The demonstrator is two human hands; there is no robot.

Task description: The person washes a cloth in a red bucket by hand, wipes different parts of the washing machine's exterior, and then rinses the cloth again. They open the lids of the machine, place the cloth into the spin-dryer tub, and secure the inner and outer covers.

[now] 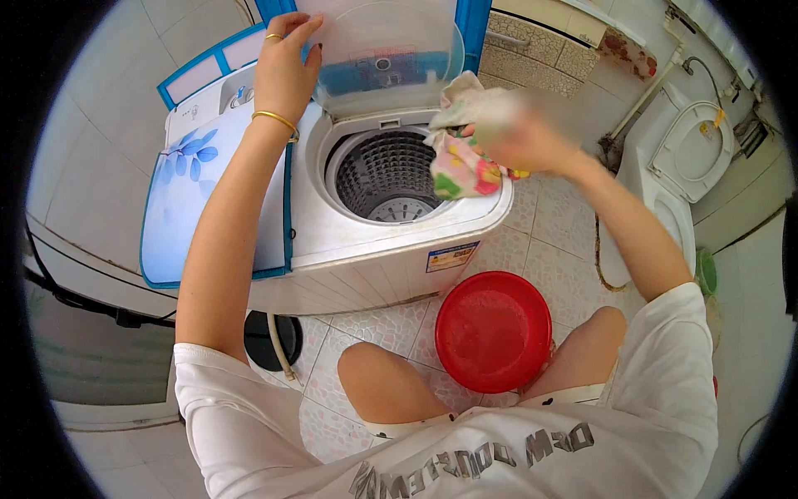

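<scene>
My left hand (288, 62), with a ring and a gold bangle at the wrist, is at the left edge of the raised lid (391, 46), its fingers curled around that edge. The lid has a blue frame and a see-through panel. Below it, the round tub (386, 170) of a white twin-tub washing machine (366, 249) stands uncovered; its perforated grey wall and pale bottom show. My right hand (532, 141), partly blurred, grips a bunched floral cloth (461, 166) in white, pink and green. The cloth hangs over the tub's right rim.
A red basin (493, 333) stands on the tiled floor between my knees and the machine. At left, a blue leaf-patterned lid (216, 183) covers the machine's other half. A hose (278, 345) lies across a black round basin (270, 339). At right is a white toilet (665, 200).
</scene>
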